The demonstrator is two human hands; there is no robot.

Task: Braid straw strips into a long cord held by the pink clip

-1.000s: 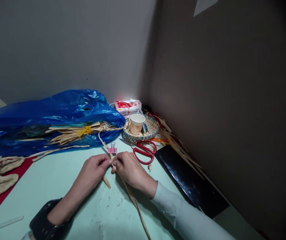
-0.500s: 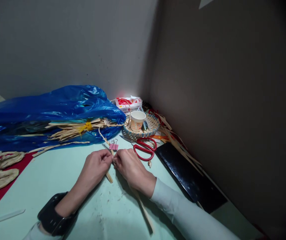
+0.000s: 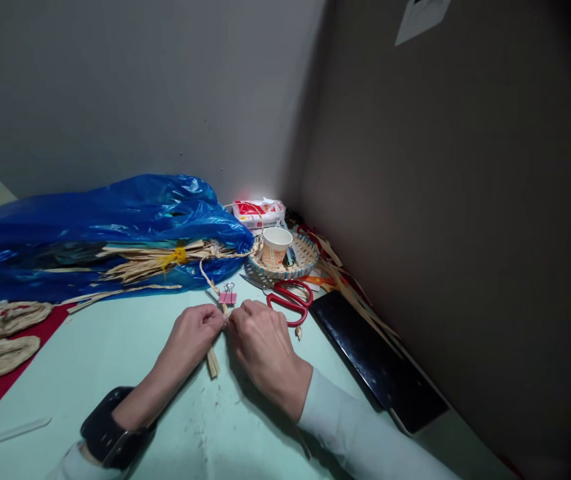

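My left hand (image 3: 194, 335) and my right hand (image 3: 260, 343) meet over the table, fingertips closed in a pinch on a pale braided straw cord (image 3: 225, 310). A loose end of a straw strip (image 3: 212, 363) hangs below my left fingers. Just beyond my fingertips, a pink binder clip (image 3: 228, 298) grips the cord, which runs on toward the straw bundle (image 3: 138, 259) tied with yellow. My knuckles hide the exact point of contact. Red-handled scissors (image 3: 290, 301) lie right beside my right hand.
A blue plastic bag (image 3: 110, 210) lies along the wall. Behind the scissors, a woven basket (image 3: 308, 253) holds a paper cup (image 3: 276, 247). A black flat device (image 3: 365, 353) is at right. Woven straw pieces (image 3: 10, 333) lie at left, near a white stick (image 3: 10, 435).
My right hand has turned slightly and its fingers stay by the left ones. The long strip formerly trailing under my right wrist is now mostly hidden. The view has shifted slightly.
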